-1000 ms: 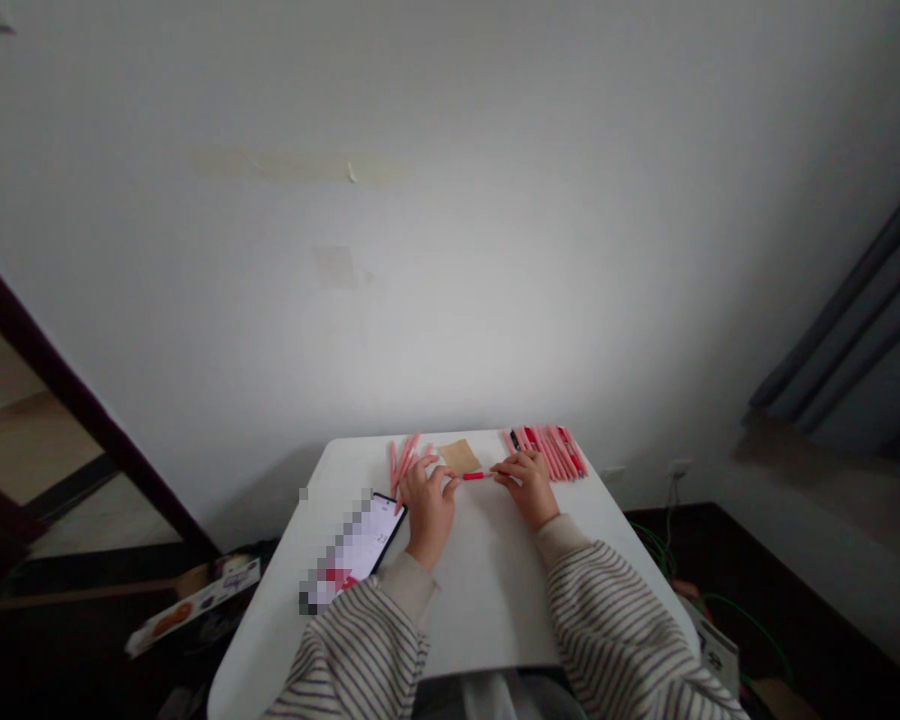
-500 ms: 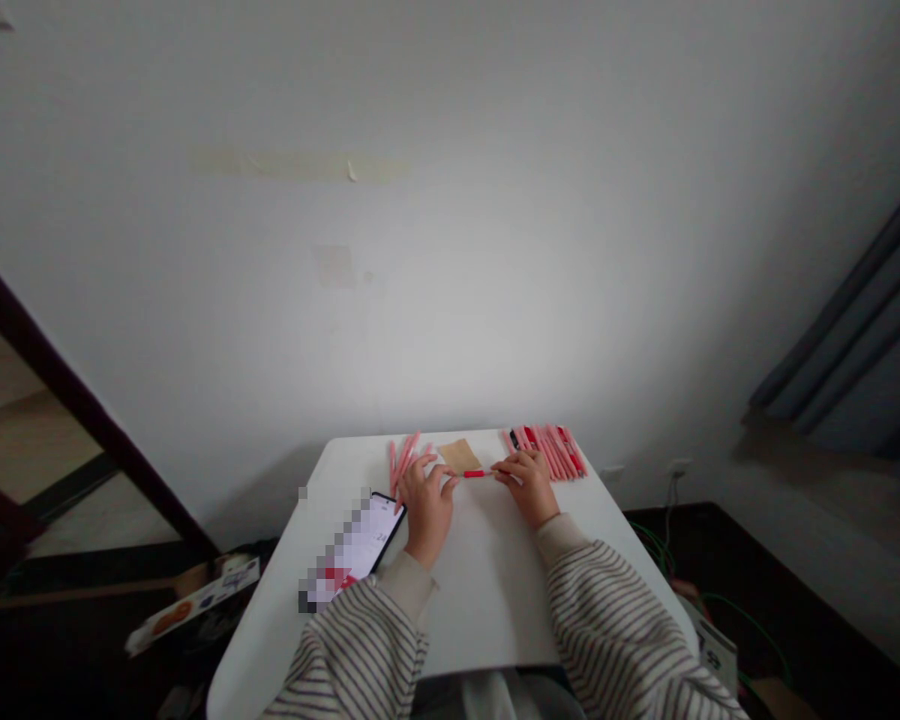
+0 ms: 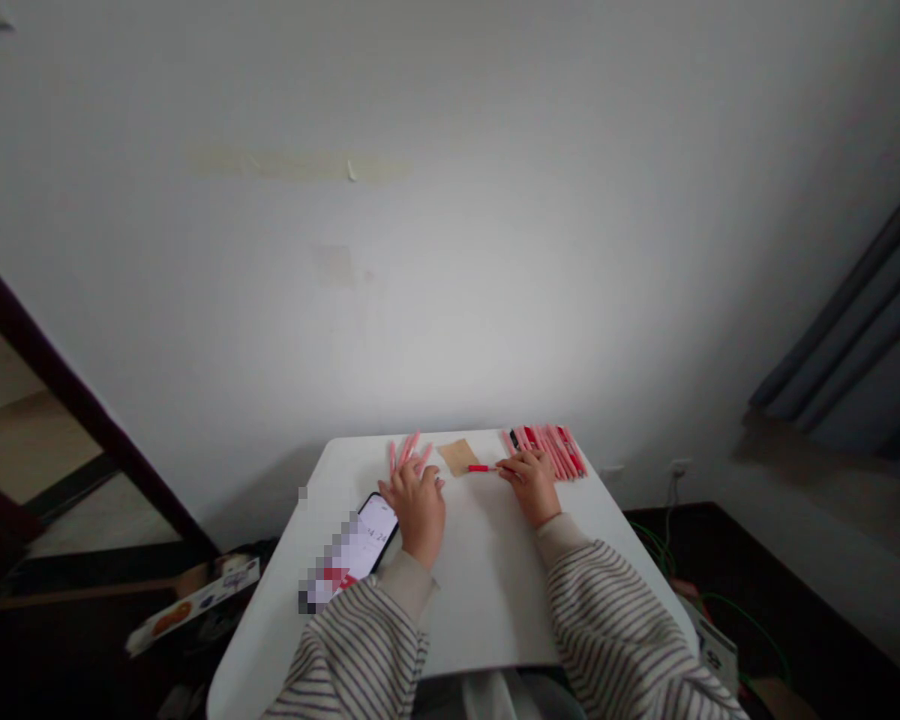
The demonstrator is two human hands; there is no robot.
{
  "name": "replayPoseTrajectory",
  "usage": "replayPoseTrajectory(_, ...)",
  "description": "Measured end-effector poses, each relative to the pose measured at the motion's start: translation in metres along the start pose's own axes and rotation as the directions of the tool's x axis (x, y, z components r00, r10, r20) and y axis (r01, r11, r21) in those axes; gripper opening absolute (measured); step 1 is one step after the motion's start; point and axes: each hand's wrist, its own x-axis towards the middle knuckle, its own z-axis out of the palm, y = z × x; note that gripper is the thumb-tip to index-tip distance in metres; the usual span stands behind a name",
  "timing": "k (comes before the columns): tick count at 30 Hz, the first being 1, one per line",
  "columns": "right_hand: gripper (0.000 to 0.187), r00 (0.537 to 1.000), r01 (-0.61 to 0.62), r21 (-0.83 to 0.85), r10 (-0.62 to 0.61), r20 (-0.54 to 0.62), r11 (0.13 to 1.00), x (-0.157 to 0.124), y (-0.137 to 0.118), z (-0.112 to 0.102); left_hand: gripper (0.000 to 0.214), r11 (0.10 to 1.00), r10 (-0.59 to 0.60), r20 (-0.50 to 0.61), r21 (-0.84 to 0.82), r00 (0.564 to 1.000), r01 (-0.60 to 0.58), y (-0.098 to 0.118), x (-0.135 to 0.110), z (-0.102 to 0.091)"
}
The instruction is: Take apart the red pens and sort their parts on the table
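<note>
On the white table (image 3: pixel 487 570), my right hand (image 3: pixel 534 488) pinches a slim pen (image 3: pixel 480 468) with a red section, which points left and lies level over the lower edge of a small square of brown paper (image 3: pixel 459 456). Several pink stick-like pieces (image 3: pixel 409 447) lie loosely at the back left. At their near ends is my left hand (image 3: pixel 418 508), fingers curved and apart, with nothing visible in it; its fingertips are partly hidden. A row of pink pens (image 3: pixel 551 450), with some red and black parts, lies just beyond my right hand.
A phone (image 3: pixel 371 540) with a lit screen, partly pixelated, lies left of my left hand. The wall (image 3: pixel 450 250) rises behind the table. On the floor are a long printed box (image 3: pixel 195 605) at left and green cables (image 3: pixel 750 615) at right.
My left hand has let go of the pen's left end and moved left and slightly down toward the loose pink pieces. My right hand stays nearly in place with the pen.
</note>
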Motion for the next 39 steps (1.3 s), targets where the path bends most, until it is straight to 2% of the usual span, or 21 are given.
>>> replayPoseTrajectory(6,0.014,1.0,-0.011,0.006,0.011,0.01,1.0,0.0,0.002,0.002,0.018,0.999,-0.021,0.032,0.028,0.999,0.02,0.001,0.001,0.001)
replayPoseTrajectory(18,0.014,0.999,-0.025,0.008,0.024,0.028,1.0,-0.001,0.002,0.001,0.016,1.0,0.001,-0.005,0.003,1.0,-0.001,-0.001,0.001,0.003)
replayPoseTrajectory(23,0.017,0.999,-0.015,0.032,0.014,0.03,0.999,-0.001,0.005,0.004,0.013,0.999,-0.009,-0.004,-0.042,1.0,0.009,-0.001,0.002,0.003)
replayPoseTrajectory(29,0.02,0.999,0.0,0.039,-0.002,0.038,0.999,-0.001,0.006,0.004,0.009,0.994,0.033,-0.037,-0.101,0.999,-0.037,0.002,0.001,-0.002)
replayPoseTrajectory(39,0.018,0.995,0.023,0.042,-0.027,0.096,0.999,-0.002,-0.004,-0.002,0.016,0.969,0.033,-0.11,-0.24,0.993,-0.059,0.002,0.004,-0.001)
